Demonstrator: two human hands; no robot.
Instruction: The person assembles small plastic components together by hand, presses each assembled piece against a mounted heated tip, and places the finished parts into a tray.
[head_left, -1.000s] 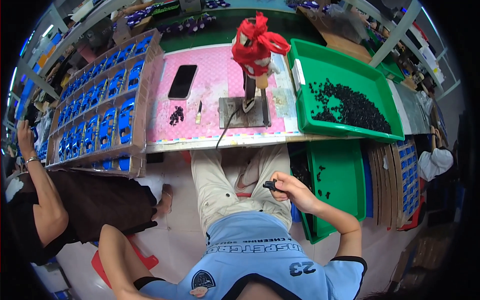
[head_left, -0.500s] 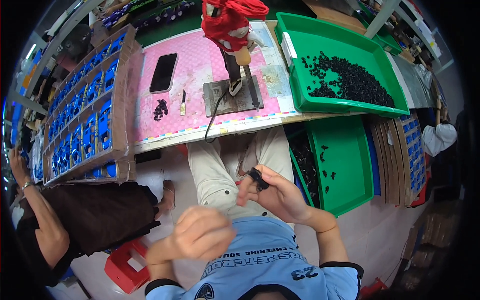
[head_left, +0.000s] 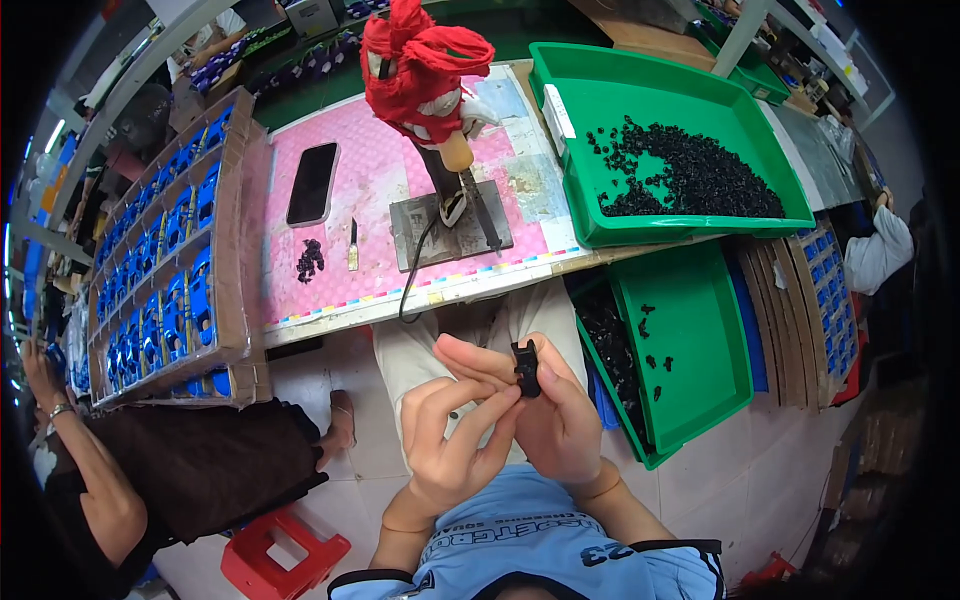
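In front of the blue shirt (head_left: 520, 515), a small black part (head_left: 527, 370) is held upright between the thumb and fingers of the right hand (head_left: 565, 415). Its lower edge is met by the bent fingertips of the left hand (head_left: 448, 445); whether anything small is pinched there cannot be told. The step in hand is judged to be close two-handed handling of the part – a steady right hold and fine left fingertip control seem called for next.

Beyond the knees, to the right, a lower green tray (head_left: 700, 375) is set below table height, with a few dark pieces scattered in it. On the pink-covered table (head_left: 380, 165), a knife (head_left: 353, 247), a heap of black scraps (head_left: 310, 262) and a phone (head_left: 313, 183) are laid left of a metal-based stand (head_left: 408, 225) – its top wrapped in red cloth (head_left: 420, 75). At the right, many black pieces (head_left: 700, 175) are heaped in an upper green tray (head_left: 620, 85); at the left, blue parts (head_left: 203, 295) are ranked in a divided carton (head_left: 232, 265). Purple items (head_left: 310, 67) are seen at the back.
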